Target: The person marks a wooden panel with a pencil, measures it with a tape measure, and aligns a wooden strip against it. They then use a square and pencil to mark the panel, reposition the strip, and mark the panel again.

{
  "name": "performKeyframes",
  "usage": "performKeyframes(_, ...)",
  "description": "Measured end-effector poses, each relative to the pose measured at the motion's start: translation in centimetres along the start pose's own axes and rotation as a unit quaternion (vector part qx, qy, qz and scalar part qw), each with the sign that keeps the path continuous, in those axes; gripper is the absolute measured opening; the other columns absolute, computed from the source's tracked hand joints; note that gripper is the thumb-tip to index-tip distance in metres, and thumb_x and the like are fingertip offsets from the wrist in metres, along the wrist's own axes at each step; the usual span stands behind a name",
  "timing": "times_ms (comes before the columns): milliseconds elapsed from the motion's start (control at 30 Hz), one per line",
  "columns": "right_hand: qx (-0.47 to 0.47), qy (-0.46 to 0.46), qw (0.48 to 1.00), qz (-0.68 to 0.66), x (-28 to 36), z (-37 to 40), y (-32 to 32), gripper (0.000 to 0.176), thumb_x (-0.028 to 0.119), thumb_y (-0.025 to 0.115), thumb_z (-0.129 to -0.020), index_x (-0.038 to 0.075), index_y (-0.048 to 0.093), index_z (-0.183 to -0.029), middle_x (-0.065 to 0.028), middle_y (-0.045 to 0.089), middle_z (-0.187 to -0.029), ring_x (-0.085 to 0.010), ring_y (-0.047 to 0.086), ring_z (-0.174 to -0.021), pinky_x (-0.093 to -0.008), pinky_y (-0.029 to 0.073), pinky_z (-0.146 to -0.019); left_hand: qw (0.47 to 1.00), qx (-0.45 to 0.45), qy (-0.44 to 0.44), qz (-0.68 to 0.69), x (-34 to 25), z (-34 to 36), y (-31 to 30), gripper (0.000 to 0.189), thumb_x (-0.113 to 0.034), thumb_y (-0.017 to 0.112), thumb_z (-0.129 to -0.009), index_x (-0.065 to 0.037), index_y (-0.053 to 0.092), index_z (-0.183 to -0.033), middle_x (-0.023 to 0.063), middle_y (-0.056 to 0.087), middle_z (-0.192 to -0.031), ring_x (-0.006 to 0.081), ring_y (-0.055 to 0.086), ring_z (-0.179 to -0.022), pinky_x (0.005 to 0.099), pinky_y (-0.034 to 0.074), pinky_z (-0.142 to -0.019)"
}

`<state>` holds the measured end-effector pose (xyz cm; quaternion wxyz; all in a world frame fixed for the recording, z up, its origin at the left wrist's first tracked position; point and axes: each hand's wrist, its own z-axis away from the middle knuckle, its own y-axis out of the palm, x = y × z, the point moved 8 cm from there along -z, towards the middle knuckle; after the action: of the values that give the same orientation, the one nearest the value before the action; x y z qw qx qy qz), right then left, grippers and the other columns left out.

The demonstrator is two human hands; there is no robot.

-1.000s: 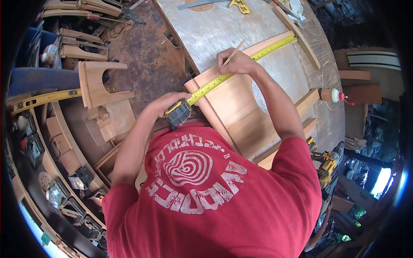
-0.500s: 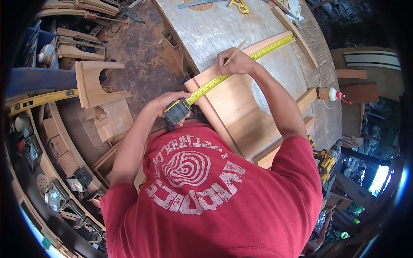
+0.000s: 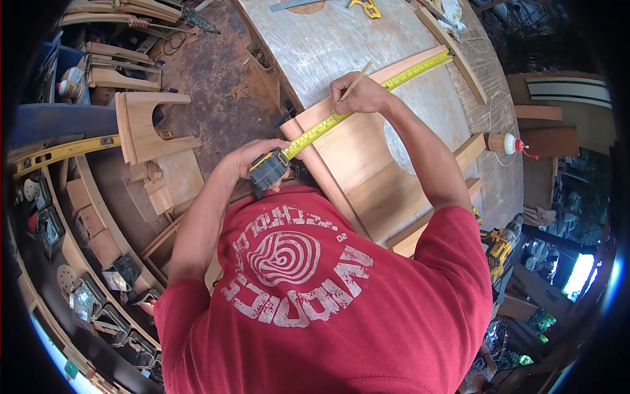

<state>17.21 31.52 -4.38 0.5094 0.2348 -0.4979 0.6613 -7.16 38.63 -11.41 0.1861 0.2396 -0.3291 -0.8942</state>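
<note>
My left hand [image 3: 252, 157] is closed around the black and yellow case of a tape measure [image 3: 269, 170], near the front edge of the wooden piece. Its yellow blade [image 3: 420, 67] runs out along the side rail [image 3: 387, 77] to the far right end of that piece. My right hand [image 3: 357, 93] pinches a pencil [image 3: 357, 80] and rests over the blade about midway along it. The pencil points down toward the rail; its tip is hidden by the fingers. Below the blade lies the curved wooden panel [image 3: 351, 144] of the same piece.
The work sits on a worn metal-topped table [image 3: 289, 46]. A wooden strip [image 3: 462, 62] lies beyond the blade's end, with a glue bottle [image 3: 504, 144] to its right. A yellow drill [image 3: 499, 246] is near my right elbow. At left are a cut-out wooden part [image 3: 141, 131] and a spirit level [image 3: 72, 154].
</note>
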Motion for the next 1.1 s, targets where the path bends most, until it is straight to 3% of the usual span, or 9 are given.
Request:
performKeyframes(467,-0.026,-0.015,0.999,-0.039,0.3,0.2,-0.6,0.011,0.006,0.074,-0.070,0.004,0.063,-0.068,0.0004,0.064,-0.069,-0.0088,0.058,-0.066,-0.0277,0.045,-0.060,1.000,-0.024,-0.012,0.006,0.1,0.1,-0.1,0.051,-0.040,0.050,-0.105,0.002,0.061,-0.132,0.0186,0.069,-0.081,0.0308,0.073,-0.060,0.0454,0.065,-0.058)
performKeyframes(567,-0.100,0.009,0.991,-0.085,0.3,2.1,-2.2,0.011,0.004,0.074,-0.072,0.003,0.063,-0.068,-0.0020,0.066,-0.072,-0.0104,0.060,-0.068,-0.0279,0.047,-0.063,0.997,-0.060,-0.009,-0.036,-0.4,0.5,0.2,0.050,-0.040,0.050,-0.105,0.002,0.063,-0.131,0.0179,0.070,-0.081,0.0288,0.073,-0.062,0.0453,0.065,-0.055)
performKeyframes(633,-0.168,-0.050,0.974,-0.147,0.6,4.4,-3.1,0.013,0.002,0.075,-0.074,0.004,0.063,-0.068,-0.0043,0.068,-0.075,-0.0121,0.061,-0.070,-0.0287,0.048,-0.065,0.995,-0.079,0.017,-0.064,-0.6,0.4,0.5,0.050,-0.039,0.050,-0.105,0.002,0.063,-0.129,0.0173,0.071,-0.082,0.0260,0.073,-0.065,0.0422,0.064,-0.057)
performKeyframes(767,-0.332,-0.061,0.917,-0.214,-1.7,12.5,-3.2,0.009,0.003,0.076,-0.077,0.003,0.067,-0.074,-0.0047,0.069,-0.079,-0.0123,0.063,-0.075,-0.0288,0.051,-0.068,0.983,-0.122,0.045,-0.128,0.3,-1.3,0.6,0.049,-0.038,0.050,-0.105,0.005,0.064,-0.127,0.0158,0.073,-0.085,0.0211,0.072,-0.070,0.0349,0.062,-0.063)
performKeyframes(867,-0.510,-0.064,0.812,-0.276,-5.8,19.8,0.1,0.009,0.004,0.075,-0.079,0.002,0.066,-0.075,-0.0055,0.070,-0.081,-0.0139,0.064,-0.076,-0.0297,0.051,-0.071,0.986,-0.075,0.041,-0.145,0.0,-1.4,1.8,0.050,-0.036,0.051,-0.105,0.006,0.063,-0.128,0.0157,0.074,-0.089,0.0192,0.072,-0.071,0.0310,0.060,-0.066)
performKeyframes(933,-0.636,0.069,0.740,-0.208,-7.3,25.9,4.0,0.010,0.006,0.073,-0.082,0.002,0.066,-0.076,-0.0071,0.071,-0.083,-0.0157,0.064,-0.077,-0.0310,0.051,-0.074,0.985,-0.056,0.036,-0.162,-0.1,-1.2,2.2,0.050,-0.034,0.050,-0.105,0.007,0.061,-0.133,0.0163,0.076,-0.098,0.0169,0.072,-0.079,0.0293,0.060,-0.070)
performKeyframes(1000,-0.697,0.247,0.658,-0.146,-6.8,30.6,9.1,0.012,0.009,0.072,-0.083,0.002,0.065,-0.076,-0.0066,0.070,-0.080,-0.0146,0.063,-0.076,-0.0302,0.049,-0.073,0.983,-0.067,0.059,-0.160,-0.2,-1.0,2.2,0.048,-0.032,0.049,-0.107,0.007,0.062,-0.132,0.0171,0.075,-0.108,0.0161,0.071,-0.086,0.0283,0.058,-0.075)
performKeyframes(1100,-0.712,0.283,0.640,-0.057,-7.3,33.4,16.5,0.014,0.011,0.072,-0.084,0.002,0.065,-0.076,-0.0033,0.067,-0.076,-0.0106,0.058,-0.072,-0.0284,0.048,-0.068,0.979,-0.068,0.078,-0.177,-0.8,-1.2,1.4,0.049,-0.031,0.049,-0.107,0.009,0.061,-0.134,0.0192,0.073,-0.120,0.0175,0.069,-0.102,0.0282,0.055,-0.089)
